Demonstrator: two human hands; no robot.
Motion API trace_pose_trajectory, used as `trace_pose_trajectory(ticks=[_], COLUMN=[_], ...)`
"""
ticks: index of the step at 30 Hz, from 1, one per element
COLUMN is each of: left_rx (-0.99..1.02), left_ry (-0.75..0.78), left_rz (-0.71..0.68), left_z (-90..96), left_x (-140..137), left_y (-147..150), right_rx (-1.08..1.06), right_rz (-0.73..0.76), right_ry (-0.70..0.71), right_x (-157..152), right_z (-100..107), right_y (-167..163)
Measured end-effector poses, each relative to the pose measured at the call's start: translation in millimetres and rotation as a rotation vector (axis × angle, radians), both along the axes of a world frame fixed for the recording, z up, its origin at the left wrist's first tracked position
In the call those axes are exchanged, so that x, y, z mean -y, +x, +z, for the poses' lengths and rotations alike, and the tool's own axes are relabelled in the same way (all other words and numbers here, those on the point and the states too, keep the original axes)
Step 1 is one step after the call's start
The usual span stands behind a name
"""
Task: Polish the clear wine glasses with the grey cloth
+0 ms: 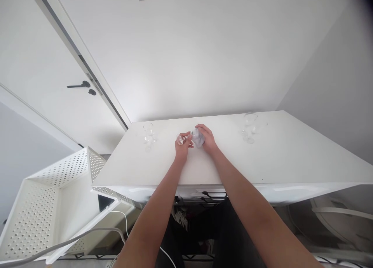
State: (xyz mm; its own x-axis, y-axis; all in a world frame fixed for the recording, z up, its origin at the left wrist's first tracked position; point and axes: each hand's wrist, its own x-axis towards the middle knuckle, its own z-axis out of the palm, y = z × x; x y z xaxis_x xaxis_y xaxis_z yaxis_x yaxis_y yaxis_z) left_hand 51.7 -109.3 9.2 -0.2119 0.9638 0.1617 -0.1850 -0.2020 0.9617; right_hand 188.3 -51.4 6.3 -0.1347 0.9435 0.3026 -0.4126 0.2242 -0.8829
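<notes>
My left hand is closed round the stem of a clear stemmed glass, over the white tabletop. My right hand is curled on a pale cloth at the bowl.

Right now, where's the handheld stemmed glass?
In the head view, the stemmed glass is central, above the white tabletop, in the left hand and right hand.

Left hand closed in pinch, fingers curled, thumb angled toward fingertips. Right hand just right of that grip, fingers bent in cupped curve, palm turned inward; right thumb hidden. Left wrist and right wrist behind grips, toward body. Left forearm, right forearm bare, converging toward grips.
</notes>
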Motion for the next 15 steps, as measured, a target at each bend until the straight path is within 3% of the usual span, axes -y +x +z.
trace_pose_trajectory(ticks=[4, 9, 15], left_rx=[-0.002, 0.08, -0.007], left_ry=[-0.022, -0.075, -0.015], left_rz=[0.002, 0.071, -0.028], left_z=[-3.5, -8.8, -3.7], left_x=[-3.3, -6.6, -3.9], left_y=[-0.2, -3.4, -1.0], right_rx=[0.018, 0.189, -0.059], right_rz=[-0.051, 0.072, -0.041], right_ry=[-0.008, 0.009, -0.084], right_x=[-0.1, 3.0, -0.4], right_z=[-0.2, -0.2, 0.6], right_y=[-1.0, -4.8, -1.7])
